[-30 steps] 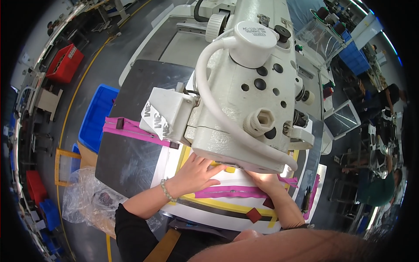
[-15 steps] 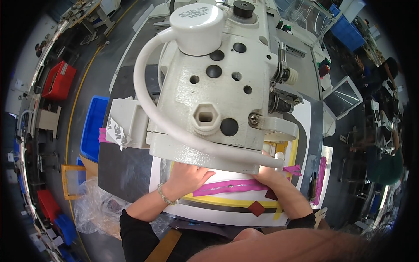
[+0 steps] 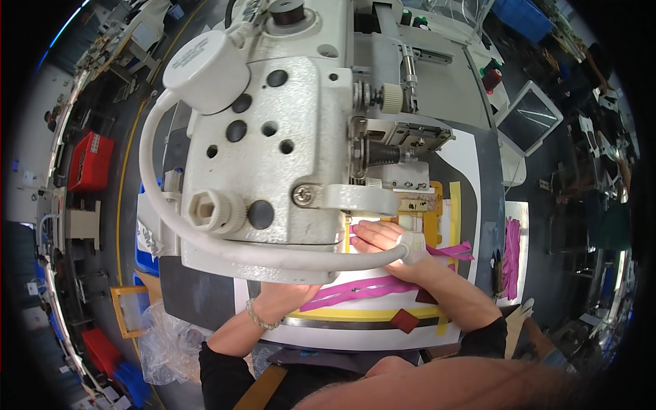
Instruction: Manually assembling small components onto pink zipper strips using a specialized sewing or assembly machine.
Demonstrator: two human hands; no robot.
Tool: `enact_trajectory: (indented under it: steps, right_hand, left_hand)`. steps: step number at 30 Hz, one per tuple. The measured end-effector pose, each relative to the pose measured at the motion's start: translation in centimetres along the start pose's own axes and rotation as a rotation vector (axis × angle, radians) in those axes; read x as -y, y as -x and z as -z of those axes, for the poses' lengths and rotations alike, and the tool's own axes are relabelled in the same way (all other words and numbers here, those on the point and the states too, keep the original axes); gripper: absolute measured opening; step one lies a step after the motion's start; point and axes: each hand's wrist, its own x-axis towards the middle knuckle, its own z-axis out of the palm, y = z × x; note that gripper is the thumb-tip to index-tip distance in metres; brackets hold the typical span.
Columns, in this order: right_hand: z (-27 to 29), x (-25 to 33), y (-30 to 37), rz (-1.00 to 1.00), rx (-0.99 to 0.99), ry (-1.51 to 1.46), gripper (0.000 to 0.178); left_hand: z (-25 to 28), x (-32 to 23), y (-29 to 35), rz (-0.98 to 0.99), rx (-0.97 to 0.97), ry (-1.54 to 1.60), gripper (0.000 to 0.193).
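My right hand (image 3: 389, 247) lies beside the sewing machine head (image 3: 266, 164), its fingers stretched out flat over the work area. A small pink strip end (image 3: 352, 231) shows at its fingertips. My left hand (image 3: 285, 298) is at the machine's front edge, and the machine head hides its fingers. A magenta zipper (image 3: 355, 290) with a metallic line of teeth lies crosswise on the white sheet (image 3: 383, 337) between my forearms. Another magenta strip (image 3: 456, 251) pokes out to the right of my right wrist. Nearer me sits a dark red diamond-shaped piece (image 3: 404, 321).
A white hose (image 3: 273, 256) loops across the machine's front. Yellow tape (image 3: 355, 314) edges the sheet, and a yellow frame (image 3: 432, 222) stands behind my right hand. More magenta strips (image 3: 511, 256) lie at the right. A screen (image 3: 529, 117) is at the far right.
The view has shifted, so the machine sits further left. My right hand's fingers, mostly hidden before, now show stretched flat. My left hand's fingers have passed out of sight under the machine head.
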Motion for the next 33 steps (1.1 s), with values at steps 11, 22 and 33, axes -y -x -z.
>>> enact_trajectory:
  steps: [11,22,33]
  right_hand:
    - [-1.6,-0.2,0.5,-0.211,-0.058,-0.312,0.035]
    - [-0.4,0.3,-0.5,-0.034,-0.093,-0.060,0.034]
    - [-0.5,0.2,-0.3,-0.013,-0.089,0.013,0.027]
  left_hand:
    - [-0.1,-0.1,0.3,0.110,0.112,0.157,0.042]
    - [0.4,-0.4,-0.6,-0.176,0.033,0.145,0.047]
    - [0.1,-0.5,0.0,-0.146,0.036,0.176,0.051]
